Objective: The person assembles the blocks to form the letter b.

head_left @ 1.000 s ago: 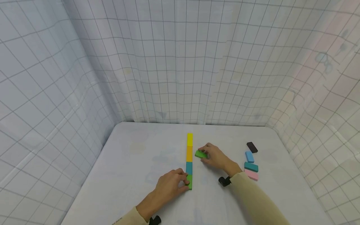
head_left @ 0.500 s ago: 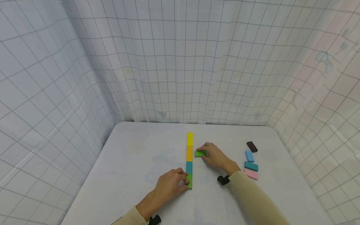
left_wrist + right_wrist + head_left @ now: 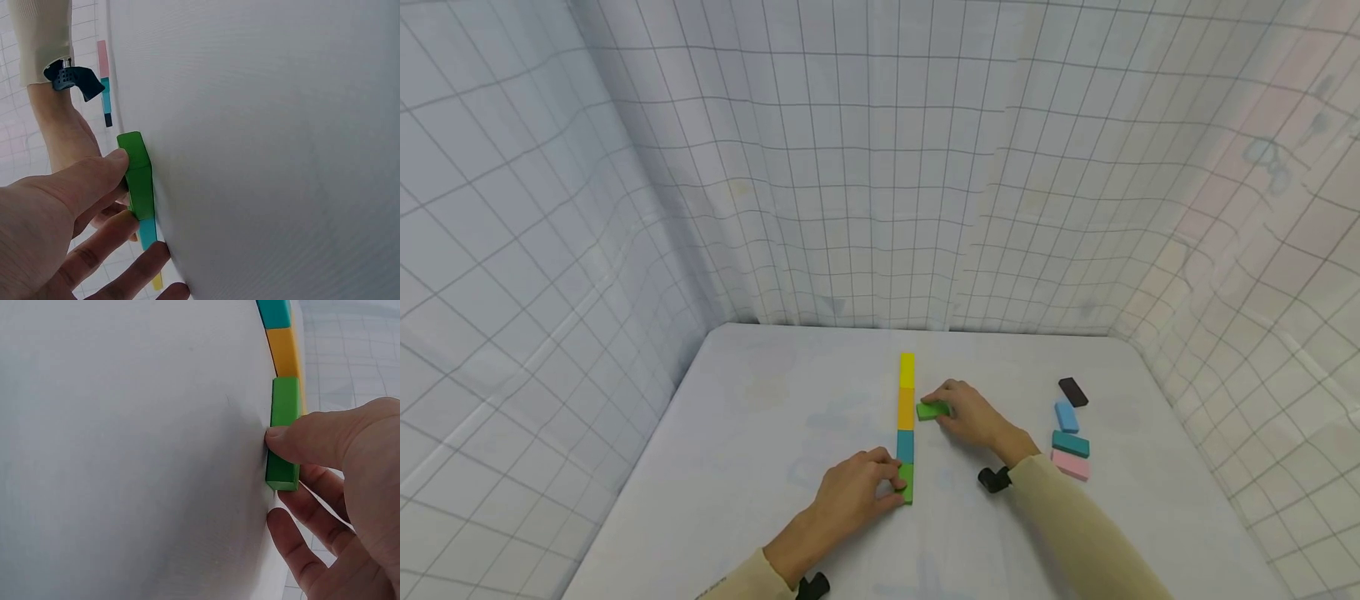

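Note:
A straight row on the white table runs from a yellow block [image 3: 907, 370] at the far end through an orange block [image 3: 906, 408] and a teal block [image 3: 906, 447] to a green block [image 3: 139, 175] at the near end. My left hand [image 3: 852, 487] pinches that near green block between thumb and fingers. Between the thumb and fingers of my right hand [image 3: 976, 415] is a second green block [image 3: 284, 419]. It lies crosswise just right of the orange block, partly covered by the fingers; whether the two touch I cannot tell.
Toward the table's right side lie a black block [image 3: 1072, 392], a light blue block [image 3: 1066, 417], a second teal block [image 3: 1070, 444] and a pink block [image 3: 1070, 465]. Gridded white curtains [image 3: 880, 167] enclose the table at the back and both sides.
My right hand has shifted slightly left, bringing its green block closer to the orange one and turning it squarer to the row. The left hand has stayed in place.

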Motion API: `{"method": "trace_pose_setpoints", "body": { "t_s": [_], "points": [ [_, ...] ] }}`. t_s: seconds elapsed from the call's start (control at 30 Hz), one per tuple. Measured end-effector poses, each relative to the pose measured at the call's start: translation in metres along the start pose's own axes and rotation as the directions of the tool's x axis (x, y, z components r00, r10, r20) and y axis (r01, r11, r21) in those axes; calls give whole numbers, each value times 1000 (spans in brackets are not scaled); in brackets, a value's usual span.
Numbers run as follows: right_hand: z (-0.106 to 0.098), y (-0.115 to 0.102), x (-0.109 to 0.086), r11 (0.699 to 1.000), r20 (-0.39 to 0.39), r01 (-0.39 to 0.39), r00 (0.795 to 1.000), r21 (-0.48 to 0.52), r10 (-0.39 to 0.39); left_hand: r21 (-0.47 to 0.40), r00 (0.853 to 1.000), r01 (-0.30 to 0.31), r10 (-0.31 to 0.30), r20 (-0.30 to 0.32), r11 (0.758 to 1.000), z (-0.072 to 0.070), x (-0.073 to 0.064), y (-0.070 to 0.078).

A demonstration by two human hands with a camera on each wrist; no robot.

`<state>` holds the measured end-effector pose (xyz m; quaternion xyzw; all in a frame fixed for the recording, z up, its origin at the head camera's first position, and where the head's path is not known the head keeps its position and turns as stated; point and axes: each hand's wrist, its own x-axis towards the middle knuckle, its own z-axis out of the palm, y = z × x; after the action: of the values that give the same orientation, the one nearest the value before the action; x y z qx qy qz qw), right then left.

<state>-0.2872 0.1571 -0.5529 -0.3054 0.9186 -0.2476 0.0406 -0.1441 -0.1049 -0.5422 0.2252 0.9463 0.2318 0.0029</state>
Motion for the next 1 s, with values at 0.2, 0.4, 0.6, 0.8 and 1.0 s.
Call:
{"method": "trace_pose_setpoints", "body": {
  "t_s": [0.2, 0.4, 0.6, 0.8, 1.0],
  "points": [
    [1, 1, 1, 1000, 5, 7, 1000, -3, -7, -8, 1000, -8, 7, -5, 1000, 0, 0, 0],
    [1, 1, 1, 1000, 7, 5, 1000, 0, -5, -3, 1000, -9, 9, -4, 1000, 0, -1, 0],
    [1, 1, -1, 1000, 5, 14, 1000, -7, -14, -1, 1000, 0, 0, 8, 1000, 0, 0, 1],
    [2, 2, 0, 999, -1, 31, 1000, -19, -31, -1, 1000, 2, -2, 11, 1000, -1, 0, 1],
    [3, 2, 0, 999, 1, 29, 1000, -17, -29, -1, 1000, -2, 2, 6, 1000, -1, -1, 1]
  ]
}}
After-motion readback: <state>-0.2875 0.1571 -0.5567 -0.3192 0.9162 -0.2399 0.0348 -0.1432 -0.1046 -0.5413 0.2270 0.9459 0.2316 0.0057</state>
